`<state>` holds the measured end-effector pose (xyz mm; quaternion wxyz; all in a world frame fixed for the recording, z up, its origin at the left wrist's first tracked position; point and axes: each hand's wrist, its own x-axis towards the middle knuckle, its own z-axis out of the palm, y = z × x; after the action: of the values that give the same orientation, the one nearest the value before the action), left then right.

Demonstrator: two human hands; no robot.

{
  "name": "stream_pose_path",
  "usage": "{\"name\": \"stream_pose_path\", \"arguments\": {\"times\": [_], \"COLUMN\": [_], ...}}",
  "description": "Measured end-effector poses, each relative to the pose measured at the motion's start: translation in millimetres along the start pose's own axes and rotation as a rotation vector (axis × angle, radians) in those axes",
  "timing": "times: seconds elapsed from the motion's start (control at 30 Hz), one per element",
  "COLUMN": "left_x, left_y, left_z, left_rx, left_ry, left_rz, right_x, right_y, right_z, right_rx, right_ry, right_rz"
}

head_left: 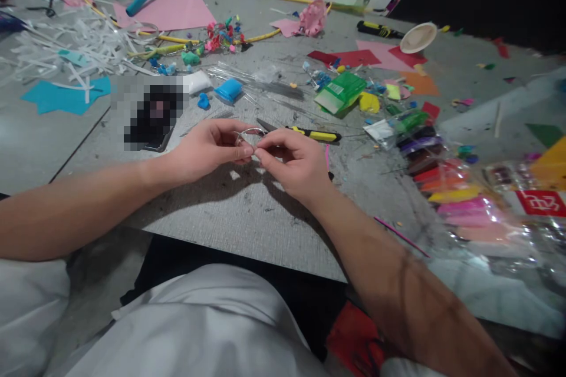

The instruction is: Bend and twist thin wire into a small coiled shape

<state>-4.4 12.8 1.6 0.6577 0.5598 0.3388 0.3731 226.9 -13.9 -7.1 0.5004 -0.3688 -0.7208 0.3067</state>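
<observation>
Silvery wire [253,130] is bent in a curve above the worktop [230,218]. Our left hand [206,148] and right hand [303,160] pinch it, each grip closed; we can't tell if its ends join.

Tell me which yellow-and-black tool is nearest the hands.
The tool just beyond the right hand; the other lies farther back, by the pale dish.

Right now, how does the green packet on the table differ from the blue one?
The green packet is larger than the blue packet. The green packet shows a barcode label and a paler section; the blue packet looks plain, with no visible label. Both lie on the table.
</observation>
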Motion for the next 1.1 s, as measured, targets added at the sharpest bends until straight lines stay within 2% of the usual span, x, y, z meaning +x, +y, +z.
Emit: {"name": "stream_pose_path", "arguments": {"times": [0.2,0.33,0.63,0.73,0.83,0.93,1.1], "left_x": [-3.3,-5.2,-8.5,-5.3,-2.7,-1.2,1.9], "left_y": [-1.2,-1.3,3.6,6.2,6.9,4.4,-1.5], "left_z": [4.8,7.6,10.9,11.0,11.7,10.1,2.3], "left_rx": [0.081,0.148,0.446,0.331,0.083,-0.036,0.007], "left_ry": [0.047,0.078,0.114,0.077,0.029,0.017,0.073], "left_rz": [0.12,0.145,0.245,0.187,0.035,-0.083,-0.1], "right_x": [-2.7,-3.8,-6.4,-6.6,-5.3,-3.8,-2.9], "right_y": [-2.8,-0.7,22.3,16.5,8.9,9.3,19.8], "right_z": [8.2,13.5,23.5,18.0,8.4,0.8,-8.8], "right_rx": [0.104,0.174,0.152,0.03,-0.118,-0.269,-0.416], "right_ry": [0.071,0.109,0.099,0.108,0.128,0.108,-0.021], "right_rz": [0.138,0.228,0.328,0.241,0.005,-0.183,-0.203]}}
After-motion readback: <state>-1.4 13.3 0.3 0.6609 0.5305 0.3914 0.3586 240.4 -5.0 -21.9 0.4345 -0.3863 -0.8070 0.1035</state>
